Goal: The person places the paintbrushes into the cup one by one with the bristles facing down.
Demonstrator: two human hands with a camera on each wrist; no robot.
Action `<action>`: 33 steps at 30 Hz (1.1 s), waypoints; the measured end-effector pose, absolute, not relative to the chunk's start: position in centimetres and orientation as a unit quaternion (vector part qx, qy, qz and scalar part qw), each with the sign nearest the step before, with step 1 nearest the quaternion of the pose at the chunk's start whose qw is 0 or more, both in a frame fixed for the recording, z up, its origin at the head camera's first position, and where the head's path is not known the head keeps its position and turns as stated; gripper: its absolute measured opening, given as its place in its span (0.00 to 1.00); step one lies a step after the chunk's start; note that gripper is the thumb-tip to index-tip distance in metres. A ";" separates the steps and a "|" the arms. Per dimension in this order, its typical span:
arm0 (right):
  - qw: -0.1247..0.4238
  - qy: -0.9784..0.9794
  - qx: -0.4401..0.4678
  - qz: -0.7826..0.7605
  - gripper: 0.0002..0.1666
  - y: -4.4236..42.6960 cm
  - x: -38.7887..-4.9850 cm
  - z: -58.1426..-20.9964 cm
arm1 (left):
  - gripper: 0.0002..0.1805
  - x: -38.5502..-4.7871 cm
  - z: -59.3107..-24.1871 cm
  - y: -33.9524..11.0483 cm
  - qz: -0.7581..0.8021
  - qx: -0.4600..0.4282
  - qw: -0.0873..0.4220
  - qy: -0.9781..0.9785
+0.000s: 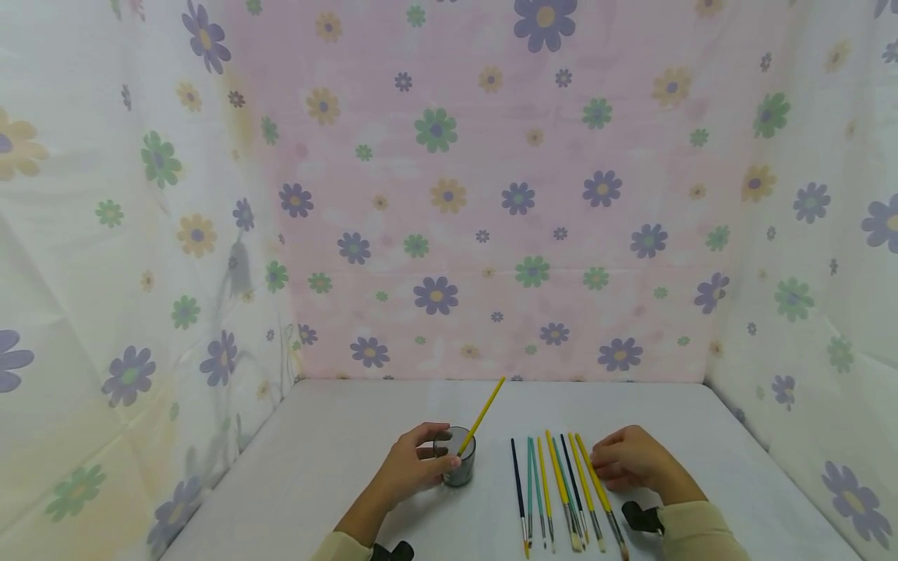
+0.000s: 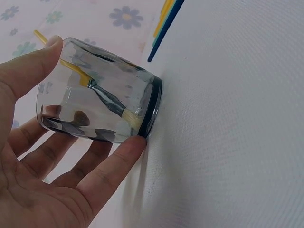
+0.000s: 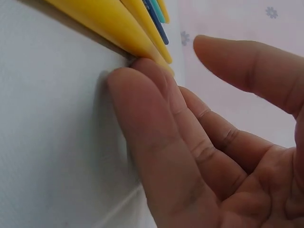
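Note:
A clear drinking glass (image 1: 461,474) stands on the table, with my left hand (image 1: 412,469) gripping it from the left. In the left wrist view the thumb lies at the glass rim and the fingers curl round its side. One yellow-handled paintbrush (image 1: 487,410) leans inside the glass, its pale bristles (image 2: 131,119) down at the base. My right hand (image 1: 634,460) is beside the rightmost yellow paintbrush (image 1: 594,472) of a row on the table. Its fingertips (image 3: 142,90) are at that brush's handle end, while the thumb stays apart from it.
Several more paintbrushes with dark blue (image 1: 517,483), teal (image 1: 530,483) and yellow handles lie side by side, bristles toward me. White cloth covers the table (image 1: 337,436). Flowered fabric (image 1: 449,234) hangs at the back and both sides.

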State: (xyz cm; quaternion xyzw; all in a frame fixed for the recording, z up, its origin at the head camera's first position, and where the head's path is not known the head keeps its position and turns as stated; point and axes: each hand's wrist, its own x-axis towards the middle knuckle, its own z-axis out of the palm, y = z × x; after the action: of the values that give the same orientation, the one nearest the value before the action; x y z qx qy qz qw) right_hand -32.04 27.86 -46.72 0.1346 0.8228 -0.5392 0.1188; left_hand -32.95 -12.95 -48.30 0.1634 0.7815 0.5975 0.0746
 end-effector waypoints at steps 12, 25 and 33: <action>0.105 0.868 0.144 -0.464 0.25 26.8 -32.2 -46.8 | 0.41 -33.0 -48.3 -12.9 0.599 0.163 0.076 0.781; 0.080 0.877 0.135 -0.455 0.20 26.5 -32.0 -47.2 | 0.41 -33.0 -48.3 -13.0 0.602 0.160 0.080 0.778; 0.080 0.868 0.141 -0.469 0.21 26.6 -32.0 -47.3 | 0.42 -33.0 -48.5 -13.1 0.602 0.164 0.080 0.778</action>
State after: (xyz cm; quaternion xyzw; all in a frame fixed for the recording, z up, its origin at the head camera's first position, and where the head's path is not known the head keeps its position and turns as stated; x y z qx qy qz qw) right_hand -31.95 26.63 -47.28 0.1410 0.8682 -0.4690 0.0803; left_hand -33.02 -13.10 -48.50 0.1645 0.7776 0.6015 0.0799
